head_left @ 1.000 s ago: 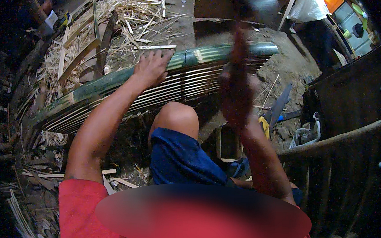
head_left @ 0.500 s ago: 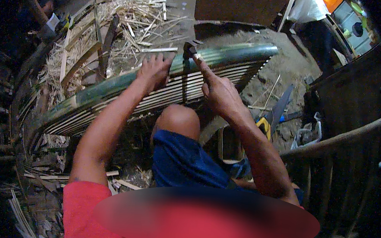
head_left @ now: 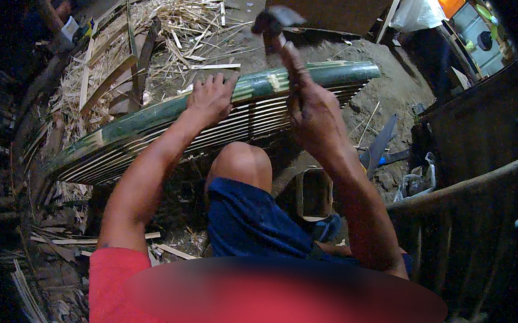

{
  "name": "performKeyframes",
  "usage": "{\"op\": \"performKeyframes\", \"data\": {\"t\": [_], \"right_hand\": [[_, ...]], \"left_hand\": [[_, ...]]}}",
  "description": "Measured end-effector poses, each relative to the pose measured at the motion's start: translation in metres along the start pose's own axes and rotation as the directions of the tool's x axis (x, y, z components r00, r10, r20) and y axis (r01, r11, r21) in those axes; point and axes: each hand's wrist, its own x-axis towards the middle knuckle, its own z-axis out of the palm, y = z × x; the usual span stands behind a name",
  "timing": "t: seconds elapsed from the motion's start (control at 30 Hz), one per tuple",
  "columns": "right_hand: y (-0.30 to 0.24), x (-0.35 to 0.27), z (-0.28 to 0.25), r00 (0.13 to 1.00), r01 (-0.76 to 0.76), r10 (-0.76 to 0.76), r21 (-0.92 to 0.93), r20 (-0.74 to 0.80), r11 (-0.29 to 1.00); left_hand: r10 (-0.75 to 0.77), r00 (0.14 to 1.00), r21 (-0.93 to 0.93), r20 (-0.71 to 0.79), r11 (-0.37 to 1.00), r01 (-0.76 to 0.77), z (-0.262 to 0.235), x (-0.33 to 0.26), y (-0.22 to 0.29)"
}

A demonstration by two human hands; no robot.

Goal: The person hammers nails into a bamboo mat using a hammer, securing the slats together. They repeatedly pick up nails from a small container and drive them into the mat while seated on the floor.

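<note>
A long green bamboo pole [head_left: 264,82] lies across in front of me, with a row of thin pale slats [head_left: 164,137] fixed along its near side. My left hand [head_left: 211,99] grips the pole around its middle, fingers curled over the top. Above the pole, my right hand [head_left: 315,114] is closed around the handle of a hammer [head_left: 268,24]. The hammer head is raised clear of the bamboo and blurred by motion. Pale scraped patches show on the bamboo near the left hand and below the hammer.
Beyond the pole is a heap of bamboo shavings and strips [head_left: 187,21], with wooden boards [head_left: 111,85] beside it. A handsaw [head_left: 381,143] lies on the ground at right, near a plastic bag [head_left: 417,181]. A rectangular container [head_left: 315,195] stands beside my knee. A bamboo rail [head_left: 461,184] runs at right.
My right hand has lifted the hammer up off the bamboo and drawn back slightly to the right. The left hand has stayed nearly in place on the pole.
</note>
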Motion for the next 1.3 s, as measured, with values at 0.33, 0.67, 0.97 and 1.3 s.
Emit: {"op": "performKeyframes", "data": {"t": [0.33,0.67,0.97,1.3], "right_hand": [[0.047,-0.031,0.013,0.956,-0.291,0.288,0.076,0.047,0.954],[0.107,-0.120,-0.009,0.940,-0.168,0.237,0.273,-0.244,0.947],[0.151,-0.151,-0.047,0.898,-0.310,0.367,0.243,-0.241,0.919],[0.173,-0.139,-0.062,0.792,-0.396,0.495,0.316,-0.358,0.862]], "left_hand": [[-0.029,0.957,-0.218,0.288,0.971,0.095,-0.003,-0.006,-0.022],[0.168,0.985,-0.371,0.024,0.917,-0.148,-0.030,0.068,0.040],[0.276,0.951,-0.407,0.142,0.892,-0.198,-0.013,0.245,0.209],[0.451,0.891,-0.255,0.043,0.868,-0.427,0.025,0.293,0.222]]}}
